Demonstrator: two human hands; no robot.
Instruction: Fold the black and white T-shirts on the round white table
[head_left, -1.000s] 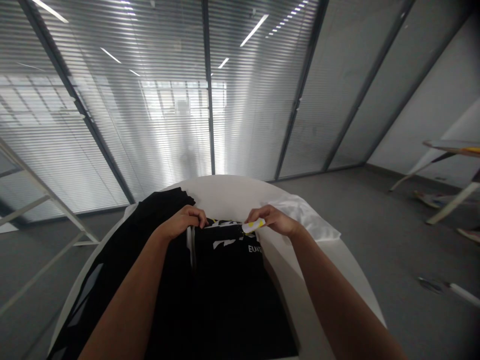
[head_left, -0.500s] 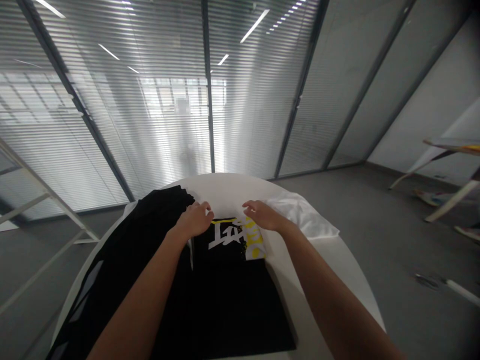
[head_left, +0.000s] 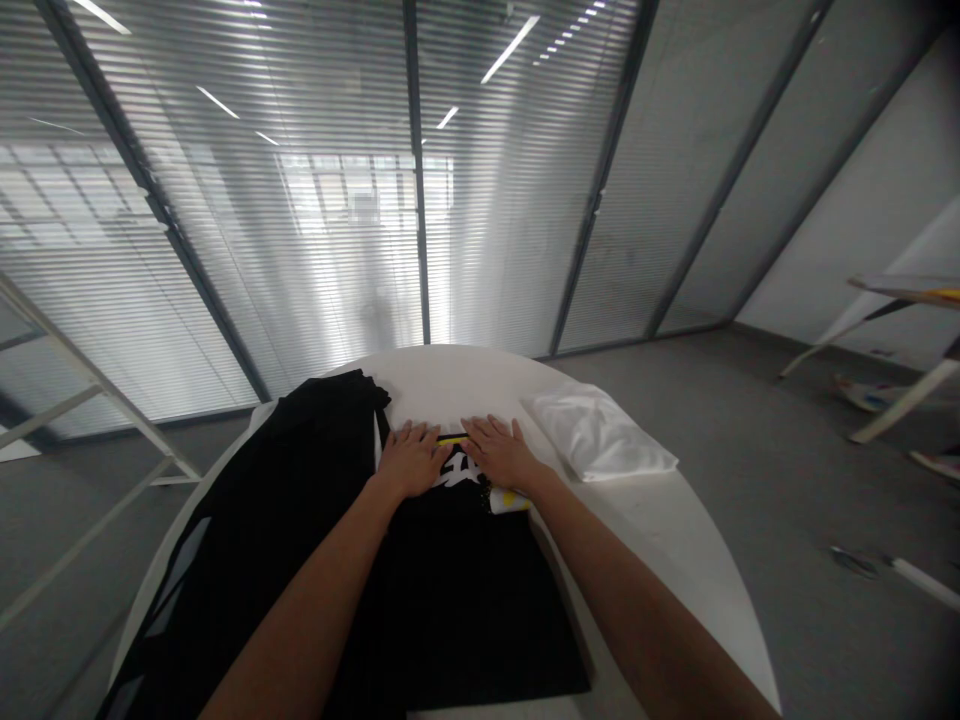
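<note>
A black T-shirt [head_left: 480, 600] with a white and yellow print lies partly folded on a round white table [head_left: 457, 370]. Its printed part is doubled over at the far end. My left hand [head_left: 412, 460] rests flat on the left of that fold, fingers spread. On the right of it lies my right hand [head_left: 499, 455], also flat with the fingers apart. Between the two hands, some white lettering and a yellow strip still show; the hands hide the rest of the print.
Black clothing [head_left: 300, 500] covers the table's left side and hangs over its edge. A folded white cloth [head_left: 604, 435] lies at the right. White metal frame legs [head_left: 112, 400] stand at the left, and another table [head_left: 900, 290] at the far right. Blinds cover the glass wall behind.
Both hands have come down from above the far fold and moved closer together, now pressing flat on the print. Less of the lettering shows.
</note>
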